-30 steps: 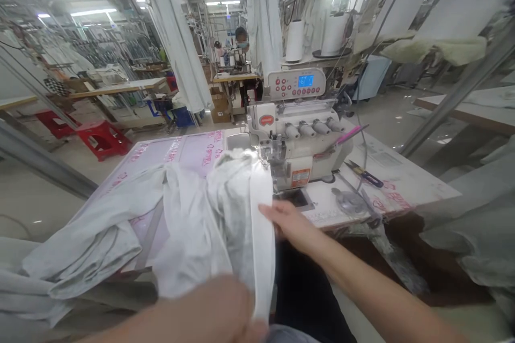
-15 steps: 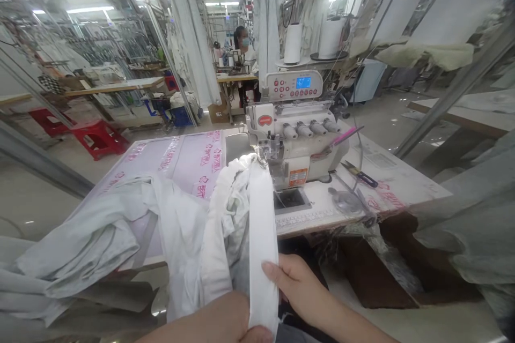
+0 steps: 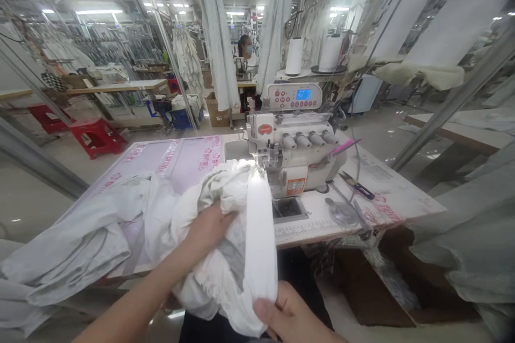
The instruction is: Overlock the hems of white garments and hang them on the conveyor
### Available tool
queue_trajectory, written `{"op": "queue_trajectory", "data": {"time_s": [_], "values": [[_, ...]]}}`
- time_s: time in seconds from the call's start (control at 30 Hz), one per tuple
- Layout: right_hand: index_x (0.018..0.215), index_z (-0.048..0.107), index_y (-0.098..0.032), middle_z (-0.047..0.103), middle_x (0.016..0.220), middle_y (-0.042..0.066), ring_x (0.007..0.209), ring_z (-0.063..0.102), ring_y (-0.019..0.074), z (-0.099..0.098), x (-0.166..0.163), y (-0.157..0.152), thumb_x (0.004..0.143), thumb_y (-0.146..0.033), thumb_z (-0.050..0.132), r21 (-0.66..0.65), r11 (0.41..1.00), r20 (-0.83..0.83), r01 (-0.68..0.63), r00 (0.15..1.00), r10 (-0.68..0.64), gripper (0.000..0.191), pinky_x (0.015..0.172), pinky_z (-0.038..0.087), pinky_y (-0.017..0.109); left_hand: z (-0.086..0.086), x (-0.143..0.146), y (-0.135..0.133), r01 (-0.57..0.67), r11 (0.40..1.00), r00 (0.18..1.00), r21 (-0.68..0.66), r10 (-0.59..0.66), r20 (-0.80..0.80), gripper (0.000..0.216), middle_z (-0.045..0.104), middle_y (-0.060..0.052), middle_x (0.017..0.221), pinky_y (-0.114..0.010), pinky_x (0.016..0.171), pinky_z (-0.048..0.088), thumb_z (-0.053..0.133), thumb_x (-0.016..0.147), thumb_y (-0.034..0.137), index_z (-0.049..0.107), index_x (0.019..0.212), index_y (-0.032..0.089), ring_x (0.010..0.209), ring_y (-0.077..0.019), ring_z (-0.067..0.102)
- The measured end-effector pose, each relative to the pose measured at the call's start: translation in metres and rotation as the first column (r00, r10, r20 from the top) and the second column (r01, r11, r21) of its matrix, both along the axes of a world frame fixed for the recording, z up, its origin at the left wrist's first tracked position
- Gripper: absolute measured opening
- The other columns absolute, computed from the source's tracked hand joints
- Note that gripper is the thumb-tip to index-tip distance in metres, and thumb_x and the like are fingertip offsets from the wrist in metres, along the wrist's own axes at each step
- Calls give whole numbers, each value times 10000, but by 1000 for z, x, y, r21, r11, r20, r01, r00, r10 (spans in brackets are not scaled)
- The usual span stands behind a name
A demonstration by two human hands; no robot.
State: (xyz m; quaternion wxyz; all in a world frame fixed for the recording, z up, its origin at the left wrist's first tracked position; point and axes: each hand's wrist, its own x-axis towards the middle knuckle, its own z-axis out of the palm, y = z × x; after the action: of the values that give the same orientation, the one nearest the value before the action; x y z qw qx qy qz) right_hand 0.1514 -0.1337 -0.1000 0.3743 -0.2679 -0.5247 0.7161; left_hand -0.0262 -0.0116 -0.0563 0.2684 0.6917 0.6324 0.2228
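A white garment (image 3: 229,273) with a wide flat white band (image 3: 259,230) runs from the needle area of a white overlock sewing machine (image 3: 292,144) down toward me. My right hand (image 3: 284,313) pinches the lower end of the band, thumb on top. Among the bunched folds left of the band is my left hand (image 3: 213,225), closed on the cloth, its fingertips partly hidden. The band's upper end lies at the presser foot under the machine's lamp. More of the pale cloth (image 3: 92,230) spreads over the table's left side and hangs off its edge.
Scissors (image 3: 356,185) lie on the table right of the machine. Thread cones (image 3: 295,56) stand behind it. A brown box (image 3: 370,289) sits below at right, and a red stool (image 3: 98,136) stands at left. A masked person (image 3: 246,53) sits farther back.
My left hand has moved from the band's lower end up and forward into the bunched cloth. The right hand has come lower and nearer with the band. The folds have shifted left.
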Motion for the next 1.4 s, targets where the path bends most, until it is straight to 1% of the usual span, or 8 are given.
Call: {"op": "queue_trajectory", "data": {"time_s": [0.13,0.23,0.7,0.9,1.03,1.13,1.27,1.4], "values": [[570,392,-129,308,466,-39,402,234,30,9,5,6,794,-541,430,31,999,-18,-28,999,28,471,363,144,167,25,-27,-7,97,929,952,-358,18,305,392,645,-62,822,-315,686,443,484,707,520,617,841,176,796,-247,586],[640,440,-117,340,553,-19,469,261,44,7,7,6,795,-526,443,2,998,-42,-59,997,59,437,408,183,171,43,-35,-13,100,911,857,-400,126,500,399,644,-48,820,-282,653,449,514,709,499,586,947,186,742,-205,591],[569,384,-148,323,456,-54,424,278,59,13,14,70,778,-527,451,77,989,122,125,983,-134,438,417,195,199,69,-9,64,-166,971,977,170,138,165,392,599,3,642,-242,560,386,426,741,522,587,768,166,586,-158,533],[560,390,-145,330,444,-71,419,255,49,23,15,114,741,-506,514,90,980,69,178,980,-184,422,430,178,205,63,10,51,75,805,973,588,70,-220,258,535,-81,842,-303,709,369,408,787,340,524,879,129,793,-199,483],[583,406,-143,332,434,-79,413,259,48,25,20,127,720,-487,548,52,987,36,151,988,-153,396,431,174,205,41,21,-1,438,878,885,193,-384,-263,285,519,-54,785,-282,675,367,323,840,360,524,798,162,747,-173,478],[581,424,-135,339,434,-79,405,262,41,25,23,135,686,-470,590,6,990,23,138,990,-138,388,427,172,200,40,19,-16,506,860,852,65,-487,-191,326,478,-17,668,-254,606,348,324,838,390,481,664,163,636,-139,447],[649,486,-115,446,520,-41,441,359,52,28,20,127,668,-458,611,-76,984,12,158,987,-158,365,442,247,192,55,14,-45,626,775,760,-86,-632,-154,386,390,16,530,-232,515,290,366,813,432,427,548,158,507,-100,354],[677,508,-103,475,568,-7,471,410,71,28,9,66,700,-481,565,-149,979,112,140,986,-124,384,444,299,189,47,10,-104,707,584,694,-399,-680,236,395,453,5,510,-223,478,330,383,780,487,538,593,175,497,-118,403]]}}
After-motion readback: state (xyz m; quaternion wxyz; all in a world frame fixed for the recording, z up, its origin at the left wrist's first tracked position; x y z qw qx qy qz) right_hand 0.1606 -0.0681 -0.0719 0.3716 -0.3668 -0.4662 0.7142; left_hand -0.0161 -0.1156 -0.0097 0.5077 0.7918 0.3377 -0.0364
